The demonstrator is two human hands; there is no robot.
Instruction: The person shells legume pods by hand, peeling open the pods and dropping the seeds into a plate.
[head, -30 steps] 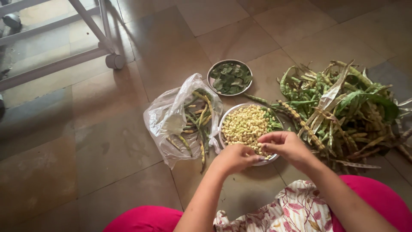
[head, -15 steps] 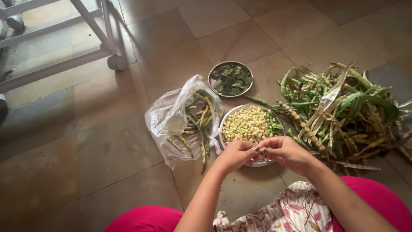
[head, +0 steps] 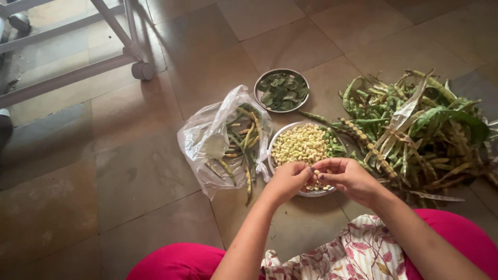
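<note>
We see the left hand (head: 287,181) and right hand (head: 348,177) meet over the white bowl (head: 275,150) of shelled beans (head: 301,145), fingers pinching a small pod (head: 314,175) between them. A pod pile (head: 415,124) lies right, a bag (head: 207,140) left.

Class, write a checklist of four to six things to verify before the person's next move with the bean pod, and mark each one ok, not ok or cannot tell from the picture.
1. Both hands meet over the bowl: left hand and right hand are together above the white bowl's near edge. Ok.
2. Pod held between the fingers: something small and pale sits there, but it is too small to make out. Cannot tell.
3. Bowl has room: shelled beans cover most of it, not heaped over the rim. Ok.
4. Unshelled pods within reach: pile of pods lies beside the right hand. Ok.
5. Plastic bag lies open beside the bowl, pods in it. Ok.
</note>
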